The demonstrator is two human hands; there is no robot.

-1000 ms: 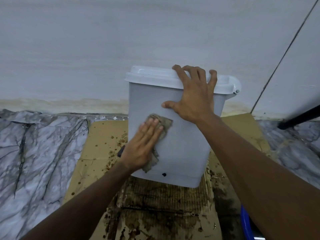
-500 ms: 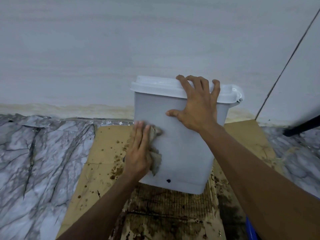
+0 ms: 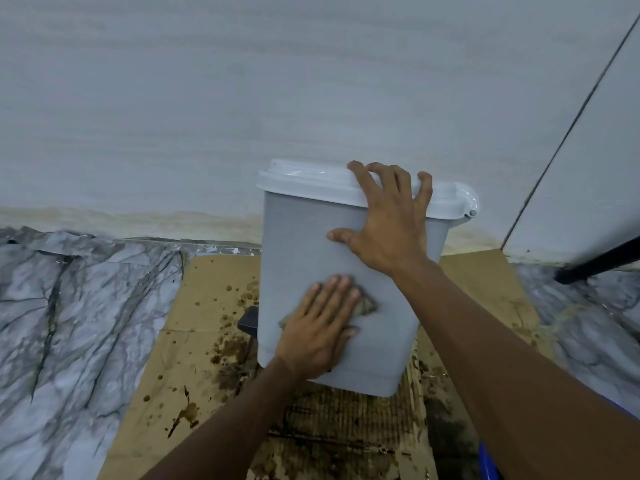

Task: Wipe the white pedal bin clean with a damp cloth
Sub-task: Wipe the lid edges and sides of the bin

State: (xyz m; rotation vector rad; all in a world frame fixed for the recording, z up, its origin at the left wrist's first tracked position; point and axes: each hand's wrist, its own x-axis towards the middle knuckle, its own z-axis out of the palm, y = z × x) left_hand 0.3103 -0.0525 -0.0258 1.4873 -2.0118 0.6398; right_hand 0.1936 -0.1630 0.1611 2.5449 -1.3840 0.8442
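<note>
Pedal bin (image 3: 301,244) sits on stained cardboard (image 3: 194,341) on the marble-pattern floor (image 3: 69,323), close to the far wall (image 3: 242,98). Its lid (image 3: 304,178) is closed and the black pedal (image 3: 249,320) pokes out at its left base.

Right hand (image 3: 384,230) is the clamp: fingers hooked over the near edge of the lid, thumb spread on the side wall below. My read: it stops the light plastic body sliding or tipping under wipe pressure, and holds the lid down too.

Left hand (image 3: 318,330) does the work: fingers straight and together, palm flat, pressing the brown cloth (image 3: 367,304) against the near side wall, lower middle. The cloth is mostly hidden under the palm; only a corner shows right of the fingers. Flat palm = even pressure, more contact area.

Cardboard is likely there to catch drips; it's heavily spotted brown.

Progress: the near wall looks mostly clean where visible. Other faces and the pedal can't be confirmed.

Risk: a dirty cloth smears rather than lifts.
</note>
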